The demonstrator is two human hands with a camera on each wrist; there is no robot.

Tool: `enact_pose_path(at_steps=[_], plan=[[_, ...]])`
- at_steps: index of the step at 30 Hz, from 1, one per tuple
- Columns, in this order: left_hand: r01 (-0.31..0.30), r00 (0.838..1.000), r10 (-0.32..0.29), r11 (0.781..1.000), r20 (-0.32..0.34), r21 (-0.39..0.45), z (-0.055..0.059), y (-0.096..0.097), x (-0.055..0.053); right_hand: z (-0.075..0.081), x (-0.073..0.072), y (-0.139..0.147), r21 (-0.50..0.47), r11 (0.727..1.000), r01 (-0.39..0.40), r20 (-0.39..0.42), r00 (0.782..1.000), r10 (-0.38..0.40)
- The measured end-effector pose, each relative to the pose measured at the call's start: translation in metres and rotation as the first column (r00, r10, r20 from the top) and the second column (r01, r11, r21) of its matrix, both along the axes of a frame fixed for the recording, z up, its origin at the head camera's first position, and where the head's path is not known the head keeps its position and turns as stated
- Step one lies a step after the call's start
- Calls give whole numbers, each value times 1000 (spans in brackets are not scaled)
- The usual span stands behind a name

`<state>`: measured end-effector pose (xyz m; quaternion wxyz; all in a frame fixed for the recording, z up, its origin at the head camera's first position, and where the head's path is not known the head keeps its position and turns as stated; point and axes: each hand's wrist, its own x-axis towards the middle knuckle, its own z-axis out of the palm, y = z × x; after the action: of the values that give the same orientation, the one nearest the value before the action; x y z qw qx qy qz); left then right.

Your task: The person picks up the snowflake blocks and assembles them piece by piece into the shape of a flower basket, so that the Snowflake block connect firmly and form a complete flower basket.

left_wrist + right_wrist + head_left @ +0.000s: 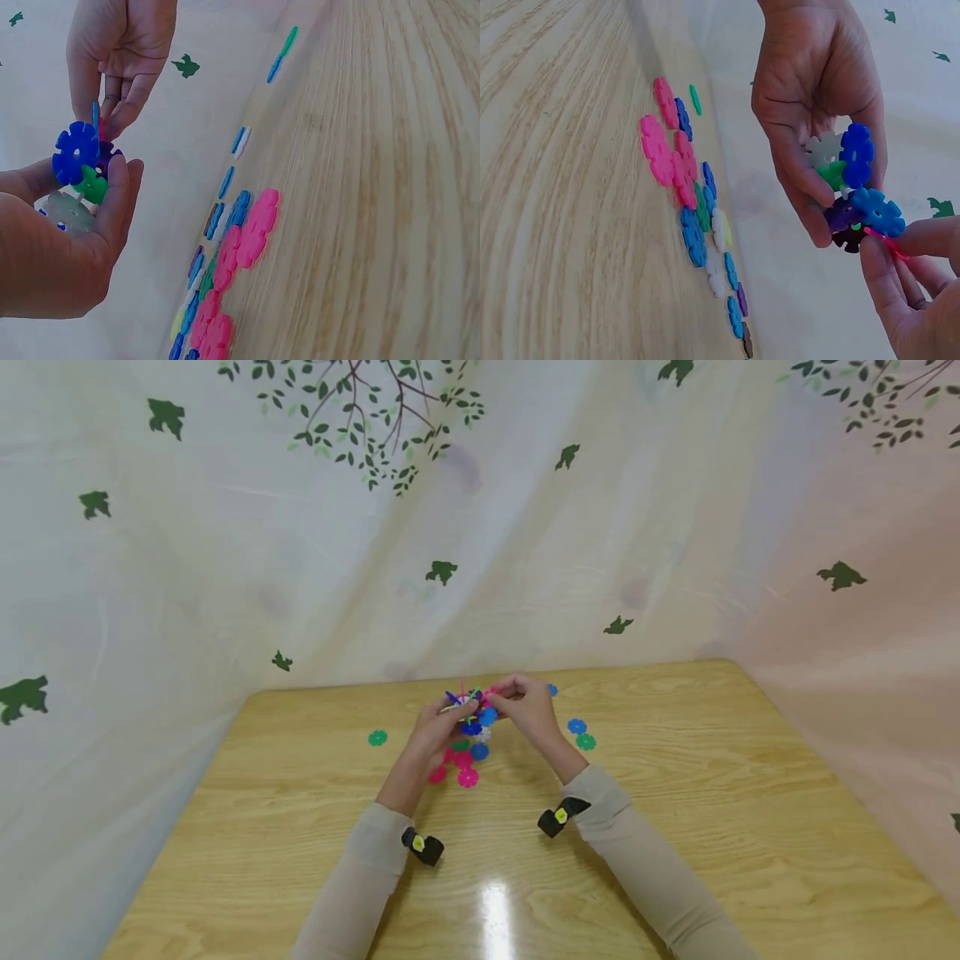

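While left hand [431, 731] holds cluster [855, 176] | right hand [531, 708]: pink piece [886, 242] partly hidden

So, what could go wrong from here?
Pressing with the right hand, which pinches a pink piece at the clump, might pop a neighbouring piece loose.
The clump is held up off the table; if the left hand slips, it could drop and scatter the loose pieces below.
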<state>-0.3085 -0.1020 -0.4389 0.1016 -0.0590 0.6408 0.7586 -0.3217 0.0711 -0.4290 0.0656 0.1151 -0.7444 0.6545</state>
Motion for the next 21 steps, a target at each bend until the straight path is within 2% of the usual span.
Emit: enact_pose_path(at_steps=[6,11,16,21], plan=[[25,998,-26,999,57,21,2,-2,-3,2,0,1,2,1000,-16,31,999,16],[2,996,-7,998,88,65,3,-5,-4,3,0,1,-10,1000,-21,51,998,21],[-75,993,67,994,96,84,3,-6,-4,4,3,0,-21,999,-43,81,996,44],[-152,983,143,986,115,75,4,-7,-4,7,5,-2,-63,995,-81,127,988,89]])
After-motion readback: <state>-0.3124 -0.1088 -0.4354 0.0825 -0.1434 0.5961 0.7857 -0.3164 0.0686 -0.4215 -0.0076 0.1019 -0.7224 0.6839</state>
